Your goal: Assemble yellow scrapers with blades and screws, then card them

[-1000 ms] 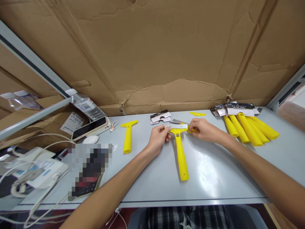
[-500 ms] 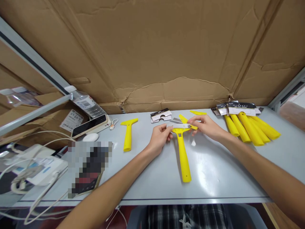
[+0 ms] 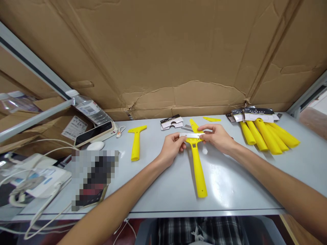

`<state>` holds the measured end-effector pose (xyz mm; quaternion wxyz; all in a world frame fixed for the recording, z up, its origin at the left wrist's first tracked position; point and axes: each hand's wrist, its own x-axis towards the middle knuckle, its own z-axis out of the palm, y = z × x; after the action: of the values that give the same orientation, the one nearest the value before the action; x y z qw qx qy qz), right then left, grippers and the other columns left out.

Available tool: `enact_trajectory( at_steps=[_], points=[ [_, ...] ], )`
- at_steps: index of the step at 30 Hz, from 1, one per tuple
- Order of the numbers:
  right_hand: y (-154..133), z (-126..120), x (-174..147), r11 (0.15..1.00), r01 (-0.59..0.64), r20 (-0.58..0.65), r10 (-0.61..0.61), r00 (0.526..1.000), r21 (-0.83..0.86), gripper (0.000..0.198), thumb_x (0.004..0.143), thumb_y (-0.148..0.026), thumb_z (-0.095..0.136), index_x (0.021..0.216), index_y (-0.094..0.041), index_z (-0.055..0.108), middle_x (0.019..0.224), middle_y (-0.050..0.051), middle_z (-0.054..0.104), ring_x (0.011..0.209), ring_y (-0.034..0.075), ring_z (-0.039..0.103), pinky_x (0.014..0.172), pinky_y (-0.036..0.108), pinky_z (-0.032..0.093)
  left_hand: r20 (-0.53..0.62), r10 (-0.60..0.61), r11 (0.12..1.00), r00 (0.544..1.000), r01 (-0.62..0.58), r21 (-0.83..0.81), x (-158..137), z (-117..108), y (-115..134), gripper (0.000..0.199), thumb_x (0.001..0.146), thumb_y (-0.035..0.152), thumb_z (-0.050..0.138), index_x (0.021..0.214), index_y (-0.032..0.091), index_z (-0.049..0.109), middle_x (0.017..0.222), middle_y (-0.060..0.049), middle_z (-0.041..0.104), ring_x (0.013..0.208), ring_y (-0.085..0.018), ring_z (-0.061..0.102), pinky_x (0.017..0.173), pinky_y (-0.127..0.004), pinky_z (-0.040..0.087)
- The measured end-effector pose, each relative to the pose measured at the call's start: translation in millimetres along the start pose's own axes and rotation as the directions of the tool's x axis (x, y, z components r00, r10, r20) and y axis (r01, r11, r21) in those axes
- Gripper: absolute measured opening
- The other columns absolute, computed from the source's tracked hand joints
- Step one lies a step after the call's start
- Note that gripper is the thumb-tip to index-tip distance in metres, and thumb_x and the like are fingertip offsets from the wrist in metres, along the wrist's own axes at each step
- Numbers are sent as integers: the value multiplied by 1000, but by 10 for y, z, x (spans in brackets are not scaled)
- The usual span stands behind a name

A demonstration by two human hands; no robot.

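Observation:
A yellow scraper handle (image 3: 198, 170) lies on the table with its grip toward me. Across its T-shaped head sits a flat silver blade (image 3: 190, 135). My left hand (image 3: 173, 147) is closed in a pinch on the blade's left end. Closed on the right end of the blade, over the head, is my right hand (image 3: 214, 136), whose fingertips hide that corner. Just behind the head lies a loose yellow strip (image 3: 193, 125), partly covered by my right fingers. More metal blades (image 3: 187, 127) rest beside it. Another yellow strip (image 3: 212, 119) lies farther back.
A second yellow scraper (image 3: 136, 143) is at left. Black-and-white cards (image 3: 171, 121) lie at the back; several yellow handles with cards (image 3: 268, 136) are fanned at right. Phones (image 3: 94, 133), a bottle (image 3: 89, 109) and cables (image 3: 38, 217) crowd the left. Cardboard (image 3: 184, 58) stands behind.
My right hand has shifted slightly left, bringing its fingertips onto the blade's right end. The blade now lies straighter along the head. The handle's lower end has swung slightly right.

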<state>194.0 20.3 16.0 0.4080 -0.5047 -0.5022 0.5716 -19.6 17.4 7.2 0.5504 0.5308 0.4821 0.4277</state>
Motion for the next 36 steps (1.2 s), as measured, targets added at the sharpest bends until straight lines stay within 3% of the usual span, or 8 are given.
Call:
enact_trajectory(
  at_steps=[4, 9, 16, 19, 24, 29, 34, 36],
  points=[
    [20, 11, -1, 1000, 10, -5, -10, 1000, -17, 53, 73, -23, 74, 124, -14, 65, 89, 5, 65, 69, 6, 56, 66, 18, 42, 68, -35, 999, 997, 38, -35, 36, -37, -5, 24, 79, 37, 72, 85, 14, 70, 64, -1, 63, 54, -10, 53, 50, -22, 40],
    [30, 49, -26, 999, 31, 5, -31, 1000, -25, 53, 73, -28, 74, 123, -13, 65, 87, 4, 64, 68, 5, 56, 67, 16, 42, 97, -91, 989, 991, 101, -111, 48, -55, 68, 34, 77, 34, 73, 104, 13, 72, 91, -7, 72, 61, -11, 62, 51, -22, 46],
    [-35, 165, -152, 998, 16, 55, -13, 998, -59, 47, 76, -27, 72, 120, -11, 65, 77, 2, 59, 69, 5, 54, 65, 15, 42, 130, -86, 993, 988, 95, -70, 27, -67, 84, 49, 72, 35, 82, 115, 17, 65, 90, -6, 73, 74, -18, 69, 54, -24, 52],
    [13, 173, -147, 999, 29, 59, -27, 998, -44, 48, 74, -28, 74, 118, -13, 62, 88, 3, 62, 70, 5, 56, 65, 17, 46, 154, -83, 992, 984, 97, -79, 7, -67, 93, 57, 69, 36, 87, 118, 18, 61, 88, -5, 73, 72, -17, 70, 57, -25, 54],
    [110, 193, -102, 988, 22, 22, -25, 999, 152, 59, 66, -30, 80, 114, -15, 50, 130, 9, 55, 83, 8, 65, 74, 27, 61, 81, -24, 998, 996, 29, -64, -13, -42, 133, 64, 65, 38, 89, 118, 20, 58, 86, -3, 74, 67, -17, 69, 56, -25, 53],
    [137, 234, -95, 975, 6, 23, -12, 1000, 224, 61, 63, -30, 82, 112, -12, 50, 126, 12, 56, 87, 8, 65, 73, 24, 61, 82, -54, 996, 995, 60, -68, 5, -43, 121, 65, 64, 34, 88, 118, 21, 55, 83, -1, 73, 63, -15, 67, 55, -24, 52],
    [171, 236, -80, 975, 17, 8, -19, 1000, 222, 64, 61, -31, 83, 113, -12, 52, 128, 10, 56, 82, 8, 65, 73, 25, 61, 60, -114, 987, 992, 120, -105, 27, -67, 86, 86, 63, 29, 90, 137, 21, 45, 86, -2, 75, 66, -17, 69, 57, -26, 54],
    [183, 232, -72, 979, 22, 1, -23, 1000, 202, 63, 61, -31, 82, 113, -13, 52, 130, 10, 56, 81, 7, 65, 72, 25, 61, 93, -125, 985, 988, 135, -110, 35, -74, 81, 83, 64, 29, 90, 136, 19, 51, 88, -6, 76, 68, -18, 70, 57, -27, 54]
  ],
)
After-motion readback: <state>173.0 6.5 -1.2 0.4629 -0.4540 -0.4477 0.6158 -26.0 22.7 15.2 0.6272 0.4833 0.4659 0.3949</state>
